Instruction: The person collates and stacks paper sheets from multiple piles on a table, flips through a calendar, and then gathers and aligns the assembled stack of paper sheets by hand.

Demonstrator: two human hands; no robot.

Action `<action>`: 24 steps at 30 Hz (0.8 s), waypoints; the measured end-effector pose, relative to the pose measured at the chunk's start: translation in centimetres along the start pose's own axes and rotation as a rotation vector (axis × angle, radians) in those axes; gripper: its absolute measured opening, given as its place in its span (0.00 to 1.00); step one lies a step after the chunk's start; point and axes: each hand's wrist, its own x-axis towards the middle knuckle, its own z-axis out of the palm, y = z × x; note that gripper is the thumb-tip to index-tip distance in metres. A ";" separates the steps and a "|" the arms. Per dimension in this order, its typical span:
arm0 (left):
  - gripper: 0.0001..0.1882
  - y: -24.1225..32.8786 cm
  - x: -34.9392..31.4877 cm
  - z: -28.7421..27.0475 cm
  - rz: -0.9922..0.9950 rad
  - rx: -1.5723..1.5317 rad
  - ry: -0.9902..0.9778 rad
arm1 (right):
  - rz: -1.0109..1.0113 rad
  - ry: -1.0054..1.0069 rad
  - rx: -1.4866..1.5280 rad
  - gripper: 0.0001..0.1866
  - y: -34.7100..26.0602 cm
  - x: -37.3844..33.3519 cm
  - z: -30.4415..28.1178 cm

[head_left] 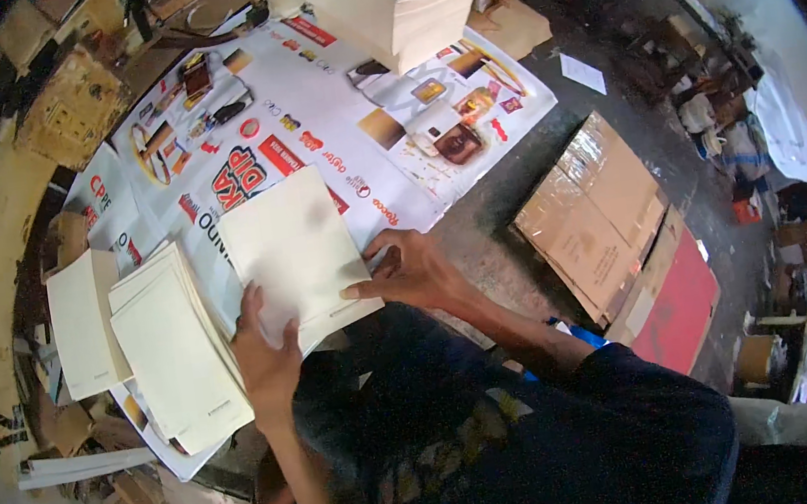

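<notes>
A thin stack of cream paper sheets (pixel 289 238) lies in front of me on the printed table cover. At its lower right corner is my right hand (pixel 418 268), the thumb on top of the paper and the curled fingers at the right edge. My left hand (pixel 270 357) rests against the lower left edge with its fingers and thumb apart. Just left of it, a fanned pile of cream sheets (pixel 181 365) sits near the table's front edge. Beyond that pile is another cream stack (pixel 87 326).
The table is covered with a white printed poster (pixel 303 88). A tall block of cream paper (pixel 394 11) stands at the far side. To the right, flattened cardboard (pixel 593 219) and a red board (pixel 672 320) lie lower down. Cluttered shelves (pixel 777 256) line the far right.
</notes>
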 end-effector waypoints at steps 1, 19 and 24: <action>0.38 1.1 -0.2 0.2 -0.029 0.057 -0.026 | -0.001 0.038 -0.027 0.21 0.2 0.2 0.3; 0.24 5.2 -3.2 1.3 0.075 -0.098 0.037 | -0.172 0.126 -0.311 0.11 -1.4 -1.0 -1.0; 0.26 5.9 -1.5 3.1 0.229 -0.106 -0.038 | -0.231 0.383 -0.479 0.12 1.9 0.2 -7.6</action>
